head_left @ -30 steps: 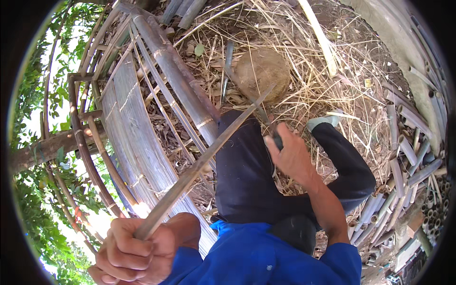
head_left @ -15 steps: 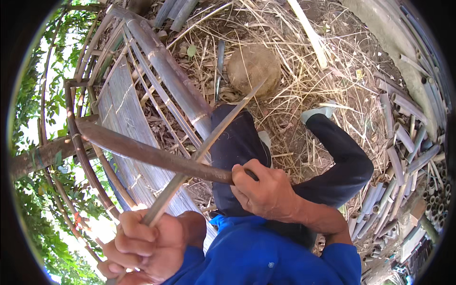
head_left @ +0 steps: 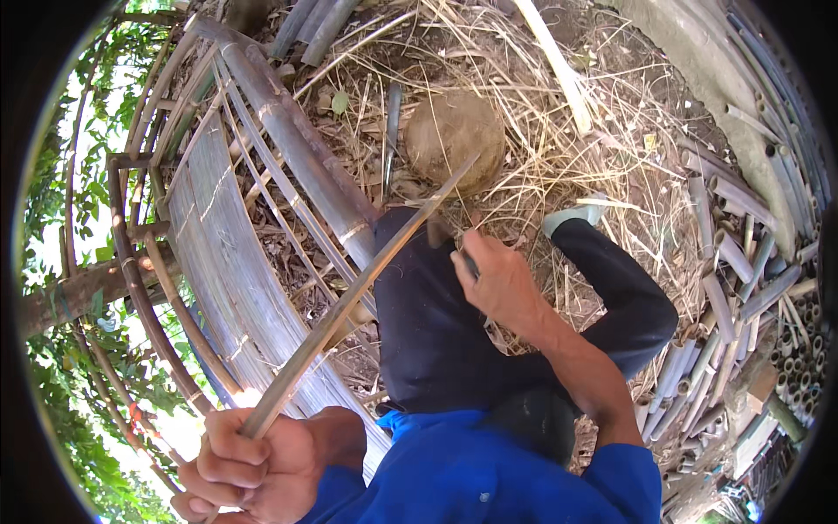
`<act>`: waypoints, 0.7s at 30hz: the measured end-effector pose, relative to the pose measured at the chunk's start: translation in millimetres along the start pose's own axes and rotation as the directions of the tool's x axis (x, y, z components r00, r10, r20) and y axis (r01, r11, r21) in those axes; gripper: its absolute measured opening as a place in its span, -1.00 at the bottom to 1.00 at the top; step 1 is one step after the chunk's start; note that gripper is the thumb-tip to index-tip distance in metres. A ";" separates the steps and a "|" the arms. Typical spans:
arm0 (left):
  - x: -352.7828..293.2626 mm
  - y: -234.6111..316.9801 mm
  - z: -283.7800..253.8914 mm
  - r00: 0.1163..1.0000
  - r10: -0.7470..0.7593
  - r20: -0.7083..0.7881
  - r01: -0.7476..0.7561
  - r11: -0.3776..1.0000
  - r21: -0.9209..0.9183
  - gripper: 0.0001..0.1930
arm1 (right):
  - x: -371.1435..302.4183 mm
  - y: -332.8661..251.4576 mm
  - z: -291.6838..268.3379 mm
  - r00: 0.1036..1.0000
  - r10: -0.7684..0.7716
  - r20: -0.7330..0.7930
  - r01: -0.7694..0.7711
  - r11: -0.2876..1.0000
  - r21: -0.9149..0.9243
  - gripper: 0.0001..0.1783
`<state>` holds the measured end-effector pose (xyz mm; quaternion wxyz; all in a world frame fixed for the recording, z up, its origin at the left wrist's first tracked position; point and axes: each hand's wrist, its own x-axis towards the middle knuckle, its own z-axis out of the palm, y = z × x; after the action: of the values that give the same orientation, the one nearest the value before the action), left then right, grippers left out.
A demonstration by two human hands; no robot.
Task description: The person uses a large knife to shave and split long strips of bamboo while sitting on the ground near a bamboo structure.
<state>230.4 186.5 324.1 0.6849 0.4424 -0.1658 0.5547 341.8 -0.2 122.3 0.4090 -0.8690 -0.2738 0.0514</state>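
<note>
My left hand (head_left: pixel 262 467) is closed around the lower end of a long, narrow bamboo strip (head_left: pixel 349 297). The strip slants up and to the right across my dark-trousered thigh, its tip in front of a round wooden block (head_left: pixel 449 131). My right hand (head_left: pixel 502 284) grips the dark handle of a machete, to the right of the strip and above my lap. Only a short, blurred piece of the machete blade (head_left: pixel 436 232) shows beside the strip; the rest is foreshortened or hidden.
A bamboo bench with a slatted top (head_left: pixel 231 253) stands at the left. A thin dark tool (head_left: pixel 392 140) lies beside the block among straw-like shavings (head_left: pixel 541 148). Cut bamboo pieces (head_left: pixel 742 253) are piled at the right, along a low ledge (head_left: pixel 672 44).
My right hand has moved up and right with the machete, whose blade no longer crosses the strip broadly. The left hand keeps its hold, and the whole strip is uncovered.
</note>
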 end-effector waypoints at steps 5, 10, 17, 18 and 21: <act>2.9 4.1 -2.5 0.999 0.007 -0.038 -0.007 1.000 0.011 -0.56 | -3.7 14.0 21.3 1.000 -0.012 -0.005 0.012 1.000 0.007 -0.83; 4.1 4.9 -10.4 0.999 0.030 -0.011 -0.029 0.999 0.035 -0.59 | 5.3 3.7 5.7 0.989 -0.134 0.057 0.135 0.990 -0.026 -0.85; 5.7 -16.2 8.5 0.969 0.139 -0.202 -0.085 0.964 0.253 -0.55 | -16.5 176.7 57.2 0.917 0.385 0.103 -0.365 0.916 -0.165 -0.70; 8.2 -5.6 1.8 0.992 0.067 -0.105 -0.030 0.946 0.324 -0.56 | -24.0 198.3 54.1 0.867 0.480 0.129 -0.453 0.870 -0.193 -0.68; 10.6 -6.5 0.1 0.993 0.042 -0.106 -0.024 0.986 0.167 -0.56 | -42.2 210.8 56.3 0.853 0.512 0.106 -0.485 0.850 -0.204 -0.67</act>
<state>239.8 192.9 329.0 0.6446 0.4641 -0.0885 0.6011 380.0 -92.3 -76.4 0.2831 -0.9351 -0.0731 0.2004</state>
